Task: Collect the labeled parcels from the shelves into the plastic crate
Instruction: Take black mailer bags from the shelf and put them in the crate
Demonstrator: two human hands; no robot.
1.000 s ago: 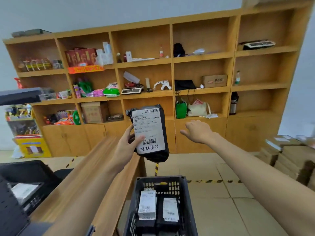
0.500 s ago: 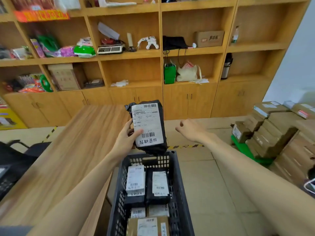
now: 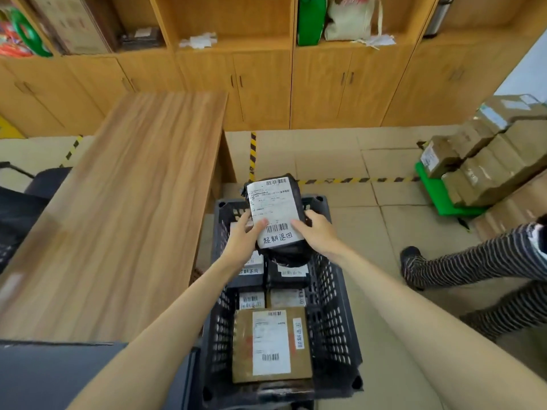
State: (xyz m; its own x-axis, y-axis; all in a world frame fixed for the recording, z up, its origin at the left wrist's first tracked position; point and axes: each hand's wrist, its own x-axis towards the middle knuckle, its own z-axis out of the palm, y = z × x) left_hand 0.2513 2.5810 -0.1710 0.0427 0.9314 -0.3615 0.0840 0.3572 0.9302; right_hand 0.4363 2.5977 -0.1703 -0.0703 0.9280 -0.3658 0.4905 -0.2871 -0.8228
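parcel (image 3: 276, 216) between both hands, over crate (image 3: 331, 306)

Single head-worn wide-angle view, facing forward and steeply down along both forearms. Left hand (image 3: 242, 241), right hand (image 3: 319, 235) and crate (image 3: 340, 321) lie near, centred; desk (image 3: 133, 202) left, cabinets (image 3: 260, 84) farthest, across the top.

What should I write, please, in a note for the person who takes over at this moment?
Left hand: grips the black parcel at its left edge.
Right hand: grips its right edge.
Parcel is held above the plastic crate, not yet inside.
Done: a brown box and several labeled parcels lie in the crate.
Left: lower this parcel in.
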